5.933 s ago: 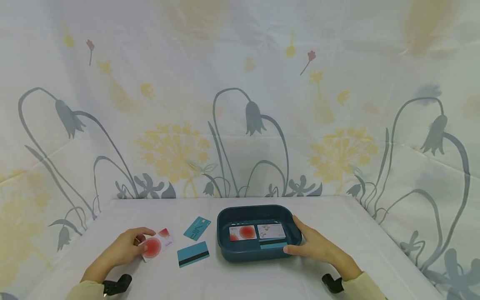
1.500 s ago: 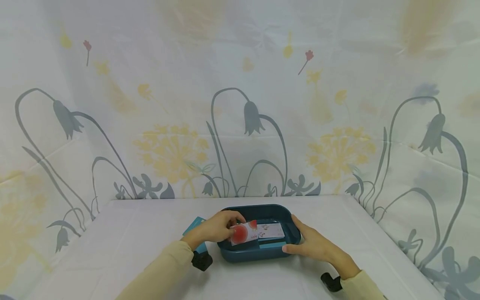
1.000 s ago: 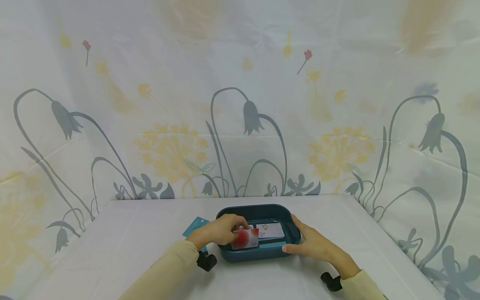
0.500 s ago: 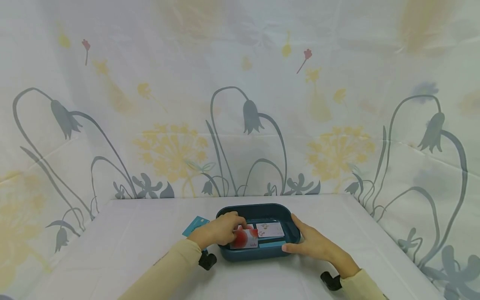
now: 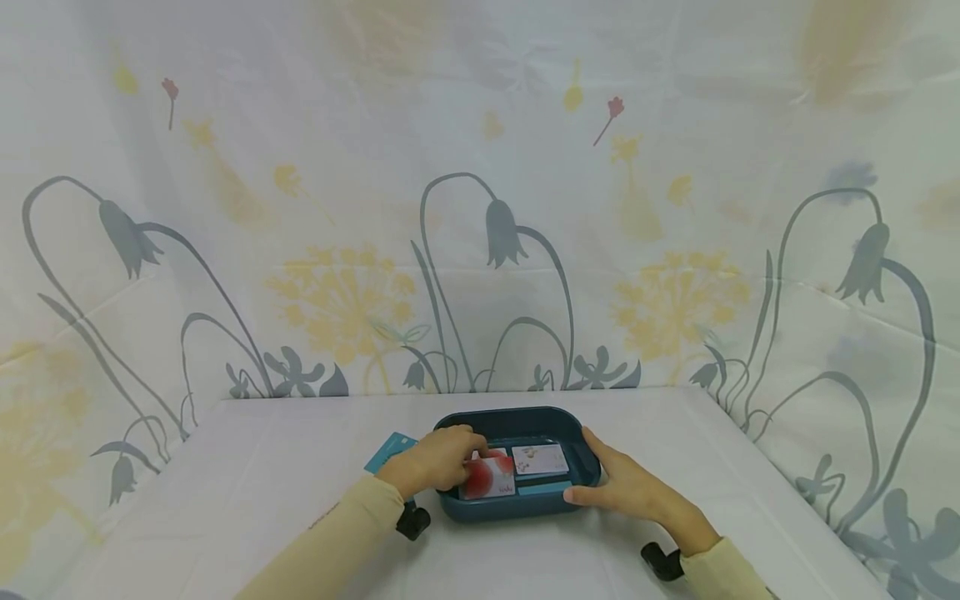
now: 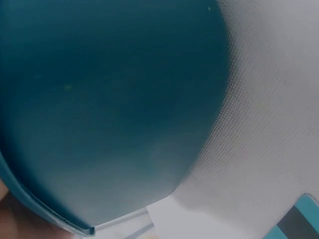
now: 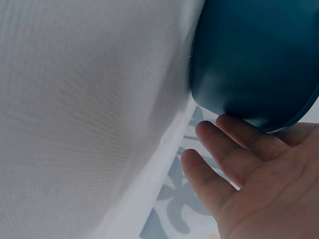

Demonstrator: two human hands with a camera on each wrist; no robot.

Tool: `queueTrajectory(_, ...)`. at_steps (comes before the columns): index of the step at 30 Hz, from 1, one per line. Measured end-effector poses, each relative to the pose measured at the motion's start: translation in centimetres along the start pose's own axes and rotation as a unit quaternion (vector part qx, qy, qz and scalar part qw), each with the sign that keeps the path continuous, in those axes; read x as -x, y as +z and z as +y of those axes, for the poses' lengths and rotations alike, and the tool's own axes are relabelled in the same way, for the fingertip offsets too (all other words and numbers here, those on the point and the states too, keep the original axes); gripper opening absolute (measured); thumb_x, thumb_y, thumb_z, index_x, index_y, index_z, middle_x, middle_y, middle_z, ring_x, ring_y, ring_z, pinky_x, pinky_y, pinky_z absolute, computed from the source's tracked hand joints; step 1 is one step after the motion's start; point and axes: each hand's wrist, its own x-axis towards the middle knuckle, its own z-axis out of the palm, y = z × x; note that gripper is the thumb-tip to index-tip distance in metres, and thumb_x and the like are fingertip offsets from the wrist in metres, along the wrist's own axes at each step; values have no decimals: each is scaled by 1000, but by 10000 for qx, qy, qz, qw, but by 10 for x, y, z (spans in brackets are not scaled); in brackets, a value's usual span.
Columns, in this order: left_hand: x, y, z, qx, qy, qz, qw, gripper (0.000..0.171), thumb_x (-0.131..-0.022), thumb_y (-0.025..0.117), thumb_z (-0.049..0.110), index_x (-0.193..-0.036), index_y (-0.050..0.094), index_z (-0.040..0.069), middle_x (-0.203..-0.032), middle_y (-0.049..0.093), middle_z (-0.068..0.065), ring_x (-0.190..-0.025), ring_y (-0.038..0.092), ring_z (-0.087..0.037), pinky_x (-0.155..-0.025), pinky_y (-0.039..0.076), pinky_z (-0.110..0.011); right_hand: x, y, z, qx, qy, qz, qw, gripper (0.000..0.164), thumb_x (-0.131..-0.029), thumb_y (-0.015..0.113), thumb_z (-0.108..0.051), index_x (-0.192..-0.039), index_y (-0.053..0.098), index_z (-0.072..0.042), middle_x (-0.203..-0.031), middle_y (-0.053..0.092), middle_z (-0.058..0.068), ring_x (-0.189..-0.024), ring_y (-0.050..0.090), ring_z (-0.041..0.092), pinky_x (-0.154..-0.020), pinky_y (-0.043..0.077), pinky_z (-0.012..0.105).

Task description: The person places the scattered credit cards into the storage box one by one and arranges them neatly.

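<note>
My left hand (image 5: 435, 460) reaches over the left end of a dark teal tray (image 5: 517, 510). It pinches a red-and-white card (image 5: 489, 479) low inside the tray, partly over another red-and-white card (image 5: 491, 452). To the right in the tray lies a white card (image 5: 540, 459) with a floral print, above a blue card (image 5: 543, 487) with a dark stripe. My right hand (image 5: 626, 483) holds the tray's right end, thumb at the front rim and fingers along the far side. In the right wrist view, several fingers (image 7: 241, 152) extend beside the tray wall; the thumb is hidden.
A blue card (image 5: 390, 451) lies on the white-covered table (image 5: 285, 454), left of the tray and partly behind my left wrist. A second blue card (image 6: 296, 224) with a dark stripe shows in the left wrist view. A flower-printed cloth (image 5: 360, 167) hangs behind the table.
My left hand has carried the red-and-white card from the table's left rightward into the tray and lowered it. Over the last half second it barely shifts. The right hand stays at the tray.
</note>
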Motion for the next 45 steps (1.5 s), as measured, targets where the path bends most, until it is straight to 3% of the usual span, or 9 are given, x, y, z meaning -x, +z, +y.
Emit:
queueTrajectory(3, -1, 1, -1, -133, 12, 20, 9999, 27, -84, 68, 9, -109, 68, 18, -94, 59, 2, -83, 53, -12, -75, 49, -29, 0, 0, 0, 2, 51, 16, 10000, 110, -76, 72, -56, -152, 14, -1, -154, 22, 20, -139, 25, 40, -107, 24, 59)
queueTrajectory(13, -4, 0, -2, 294, -75, -306, 9991, 20, -82, 71, 9, -100, 69, 19, -83, 58, 5, -78, 50, -10, -66, 47, -23, 1, -1, -3, 38, 23, -14, 10000, 109, -77, 71, -55, -151, 14, 1, -153, 22, 22, -139, 24, 42, -106, 23, 60)
queueTrajectory(22, -4, 0, 0, 251, -118, -477, 9985, 22, -83, 70, 8, -101, 69, 19, -86, 60, 5, -78, 51, -10, -68, 48, -26, 0, 0, -2, 75, 10, 13, 10000, 110, -76, 71, -56, -151, 14, 1, -153, 23, 22, -138, 25, 42, -106, 24, 60)
queueTrajectory(34, -4, 1, 2, 338, -182, -595, 9975, 22, -79, 75, 12, -99, 69, 19, -72, 55, 12, -66, 52, -6, -60, 45, -23, -1, 0, 0, 94, 3, 12, 10000, 109, -77, 71, -56, -152, 14, 0, -153, 22, 22, -139, 24, 42, -106, 23, 61)
queueTrajectory(45, -3, 1, 3, 219, -136, -641, 9976, 19, -79, 76, 14, -96, 70, 20, -74, 57, 13, -68, 52, -4, -63, 46, -24, -1, 0, 0, 27, -1, -7, 10000, 109, -77, 71, -55, -152, 14, 0, -153, 22, 22, -139, 24, 42, -106, 23, 61)
